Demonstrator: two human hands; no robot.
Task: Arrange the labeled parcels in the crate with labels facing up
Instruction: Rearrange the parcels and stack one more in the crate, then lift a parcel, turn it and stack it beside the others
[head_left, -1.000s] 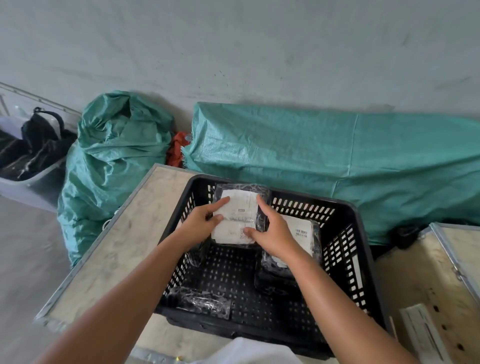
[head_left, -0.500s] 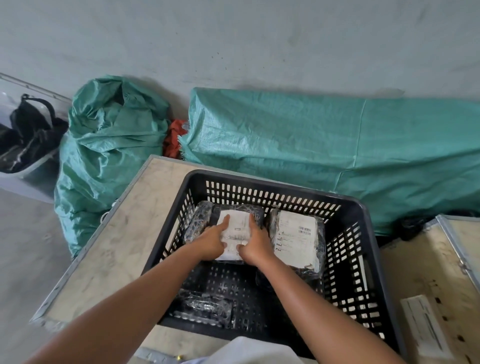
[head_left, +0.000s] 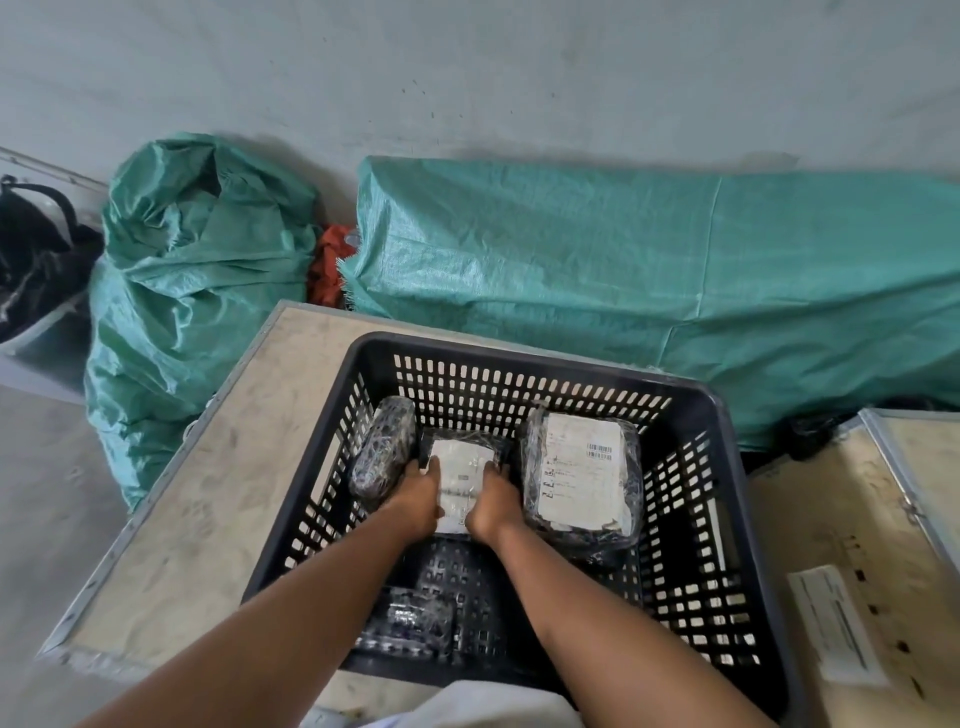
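Observation:
A black slotted crate (head_left: 727, 431) sits on a wooden board. Both my hands are deep inside it, gripping a small black-wrapped parcel (head_left: 462, 467) whose white label faces up. My left hand (head_left: 415, 501) holds its left edge and my right hand (head_left: 493, 501) its right edge, low near the crate floor. To the right lies a larger parcel (head_left: 579, 478) with its white barcode label up. A dark parcel (head_left: 382, 452) with no label showing leans against the left wall. Another dark parcel (head_left: 408, 621) lies at the near left corner.
The crate rests on a metal-edged wooden board (head_left: 208, 493). A second wooden case (head_left: 883, 545) with a white paper label (head_left: 836, 629) stands at the right. Green woven sacks (head_left: 649, 270) lie against the wall behind, and a grey bin (head_left: 36, 291) of dark items sits far left.
Both hands have lowered the small labelled parcel from rim height down to the crate floor, between the leaning dark parcel and the large labelled one. The camera has tilted downward.

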